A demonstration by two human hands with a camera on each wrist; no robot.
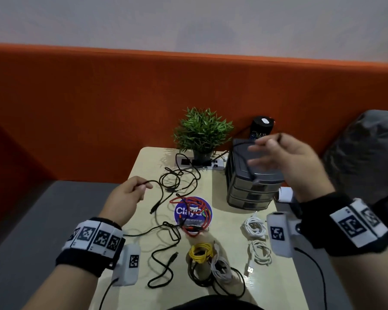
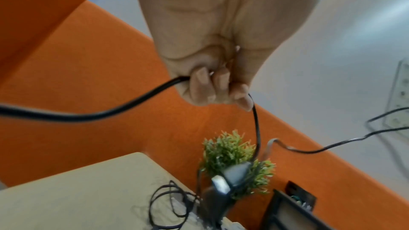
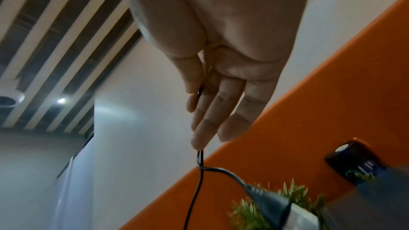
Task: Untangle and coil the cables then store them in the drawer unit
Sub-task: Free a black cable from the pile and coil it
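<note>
The left hand (image 1: 130, 193), at the middle left of the head view, curls its fingers around a thin, bendy black rubber cable (image 1: 166, 184). The right hand (image 1: 285, 157), at the upper right, pinches another part between thumb and first finger, other fingers loose and straight. The plug end dangles in front of the grey plastic drawer unit (image 1: 251, 186), right of middle. To do this well, I think the hands should pull slowly, so the loops on the smooth pale tabletop (image 1: 143, 253) slide free without knotting.
</note>
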